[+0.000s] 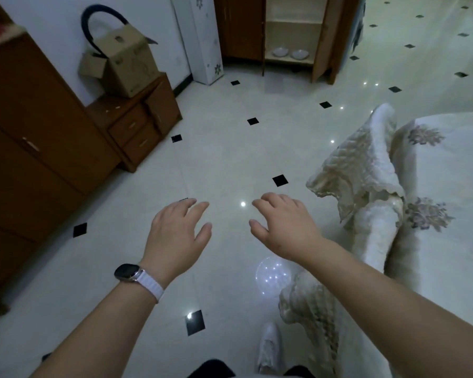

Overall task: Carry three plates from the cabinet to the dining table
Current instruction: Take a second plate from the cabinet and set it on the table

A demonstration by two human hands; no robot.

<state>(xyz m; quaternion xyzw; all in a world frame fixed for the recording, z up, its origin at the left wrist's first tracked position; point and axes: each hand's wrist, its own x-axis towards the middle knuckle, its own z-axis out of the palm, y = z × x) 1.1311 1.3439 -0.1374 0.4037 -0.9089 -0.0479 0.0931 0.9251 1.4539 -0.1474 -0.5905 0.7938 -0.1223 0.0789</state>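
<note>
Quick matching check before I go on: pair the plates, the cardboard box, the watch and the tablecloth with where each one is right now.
Things:
1. plates
2. cardboard box
3. watch
4. tablecloth

Places:
A. on the left wrist
B. draped over the table at the right
C. on the bottom shelf of the open cabinet
D. on top of the low drawer unit

Pairs: 1-C, 2-D, 3-A, 4-B

Open cabinet [292, 28] at the far wall has 2 plates [280, 52] sitting side by side on its bottom shelf [287, 59]. Shelf above looks bare from here.
</note>
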